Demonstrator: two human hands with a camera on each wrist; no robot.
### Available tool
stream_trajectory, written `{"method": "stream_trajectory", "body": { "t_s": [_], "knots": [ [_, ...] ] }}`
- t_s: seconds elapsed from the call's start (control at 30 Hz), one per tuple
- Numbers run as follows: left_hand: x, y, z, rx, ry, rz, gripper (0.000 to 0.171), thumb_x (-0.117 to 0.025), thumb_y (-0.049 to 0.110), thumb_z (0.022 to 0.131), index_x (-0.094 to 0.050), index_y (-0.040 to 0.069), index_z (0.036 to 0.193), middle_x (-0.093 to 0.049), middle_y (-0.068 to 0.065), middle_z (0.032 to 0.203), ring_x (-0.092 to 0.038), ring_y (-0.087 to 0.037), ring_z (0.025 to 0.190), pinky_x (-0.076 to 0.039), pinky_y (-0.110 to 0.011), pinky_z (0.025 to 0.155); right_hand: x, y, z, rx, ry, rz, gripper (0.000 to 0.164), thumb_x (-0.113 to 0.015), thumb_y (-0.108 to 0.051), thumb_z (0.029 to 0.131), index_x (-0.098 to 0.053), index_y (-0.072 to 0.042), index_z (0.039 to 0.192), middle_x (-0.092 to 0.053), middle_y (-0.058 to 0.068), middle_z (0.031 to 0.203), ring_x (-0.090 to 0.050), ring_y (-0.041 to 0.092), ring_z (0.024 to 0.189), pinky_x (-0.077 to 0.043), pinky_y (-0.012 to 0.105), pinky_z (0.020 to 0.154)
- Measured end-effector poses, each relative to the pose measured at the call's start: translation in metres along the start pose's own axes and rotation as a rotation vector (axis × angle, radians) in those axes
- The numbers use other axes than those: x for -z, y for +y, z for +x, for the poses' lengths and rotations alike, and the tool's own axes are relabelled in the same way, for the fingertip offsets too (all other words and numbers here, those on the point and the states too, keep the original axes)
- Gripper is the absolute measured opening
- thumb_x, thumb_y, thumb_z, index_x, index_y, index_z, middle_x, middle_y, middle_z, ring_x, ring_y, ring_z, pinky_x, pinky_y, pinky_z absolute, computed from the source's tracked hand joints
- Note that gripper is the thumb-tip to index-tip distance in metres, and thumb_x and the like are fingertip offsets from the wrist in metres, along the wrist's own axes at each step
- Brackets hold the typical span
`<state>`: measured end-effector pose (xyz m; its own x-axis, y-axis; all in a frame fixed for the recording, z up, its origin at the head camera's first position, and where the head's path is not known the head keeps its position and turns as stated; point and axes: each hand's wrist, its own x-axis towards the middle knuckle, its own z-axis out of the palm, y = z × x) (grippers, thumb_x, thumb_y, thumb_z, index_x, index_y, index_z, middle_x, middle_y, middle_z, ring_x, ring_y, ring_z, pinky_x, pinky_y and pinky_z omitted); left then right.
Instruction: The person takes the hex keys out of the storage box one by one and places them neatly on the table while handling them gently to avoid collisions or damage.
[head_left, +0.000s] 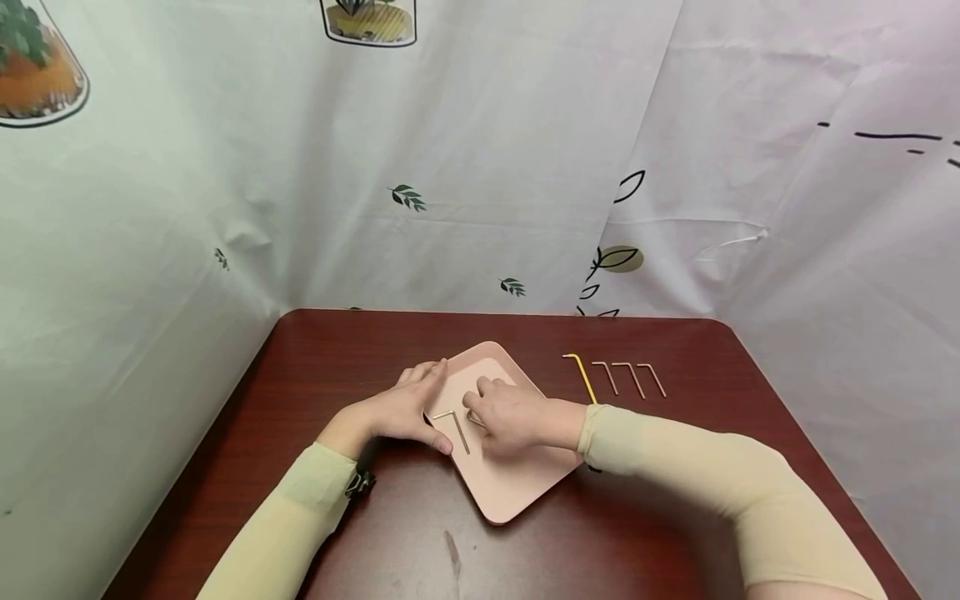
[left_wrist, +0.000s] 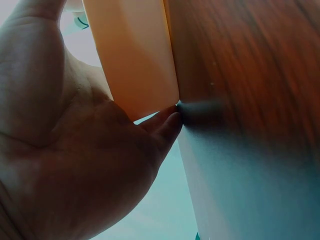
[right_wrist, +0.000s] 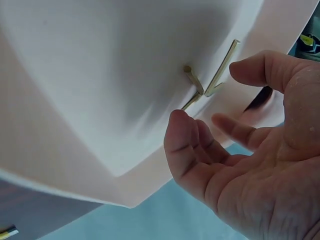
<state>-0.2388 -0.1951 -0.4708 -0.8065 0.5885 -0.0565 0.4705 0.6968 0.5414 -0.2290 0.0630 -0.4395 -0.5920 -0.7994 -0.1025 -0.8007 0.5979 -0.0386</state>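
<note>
A shallow pink tray (head_left: 525,492) sits diagonally on the table. My left hand (head_left: 408,408) holds its left corner, thumb along the near wall and fingers at the far one; the left wrist view shows the palm against the tray's outer side. Inside the tray lies an L-shaped hex key (head_left: 459,433). Over the tray reaches my right hand (head_left: 510,417), its fingers beside a second hex key (head_left: 475,419). In the right wrist view, thumb and index finger stand apart, and one key's end (right_wrist: 190,102) runs behind the index fingertip.
Right of the tray, on the dark red wooden table (head_left: 390,533), lie a yellow hex key (head_left: 582,377) and three plain hex keys (head_left: 630,379) in a row. White patterned cloth (head_left: 465,167) hangs behind and at both sides. A small black device (head_left: 362,483) is at the left wrist.
</note>
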Motion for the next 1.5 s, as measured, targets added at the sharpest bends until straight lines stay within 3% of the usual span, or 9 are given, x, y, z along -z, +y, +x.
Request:
{"method": "stream_trajectory", "body": {
  "t_s": [0.27, 0.83, 1.27, 1.5],
  "knots": [
    [-0.002, -0.003, 0.000, -0.001, 0.007, 0.000, 0.155, -0.099, 0.066, 0.072, -0.009, -0.006, 0.176, -0.024, -0.027, 0.176, -0.024, -0.048, 0.160, -0.030, -0.063, 0.127, 0.005, -0.004, 0.008, 0.017, 0.001, -0.032, 0.038, -0.081, -0.019, 0.087, -0.063, -0.011, 0.119, -0.057, 0.008, 0.103, -0.061, 0.026, 0.089, -0.053, 0.038, 0.077],
    [-0.002, -0.002, 0.000, 0.007, -0.001, -0.003, 0.155, -0.099, 0.068, 0.072, -0.009, -0.004, 0.176, -0.023, -0.025, 0.178, -0.024, -0.046, 0.161, -0.031, -0.061, 0.128, -0.001, -0.004, 0.016, -0.076, -0.078, -0.007, 0.031, -0.080, -0.021, 0.088, -0.059, -0.014, 0.110, -0.056, 0.006, 0.099, -0.057, 0.020, 0.081, -0.051, 0.036, 0.069],
    [-0.001, -0.002, -0.001, 0.024, -0.004, -0.019, 0.157, -0.099, 0.069, 0.070, -0.008, 0.000, 0.178, -0.023, -0.022, 0.178, -0.023, -0.043, 0.162, -0.032, -0.059, 0.127, -0.004, -0.006, 0.019, -0.082, -0.107, 0.003, 0.031, -0.078, -0.018, 0.092, -0.061, -0.011, 0.117, -0.057, 0.007, 0.102, -0.058, 0.020, 0.082, -0.053, 0.037, 0.074],
    [-0.002, -0.002, 0.000, 0.020, 0.001, -0.019, 0.156, -0.100, 0.068, 0.070, -0.009, -0.001, 0.177, -0.024, -0.022, 0.177, -0.024, -0.043, 0.161, -0.033, -0.060, 0.127, -0.004, -0.008, 0.019, -0.072, -0.122, -0.001, 0.021, -0.073, -0.016, 0.099, -0.061, -0.010, 0.116, -0.057, 0.008, 0.103, -0.058, 0.020, 0.082, -0.053, 0.037, 0.076]
  ]
}}
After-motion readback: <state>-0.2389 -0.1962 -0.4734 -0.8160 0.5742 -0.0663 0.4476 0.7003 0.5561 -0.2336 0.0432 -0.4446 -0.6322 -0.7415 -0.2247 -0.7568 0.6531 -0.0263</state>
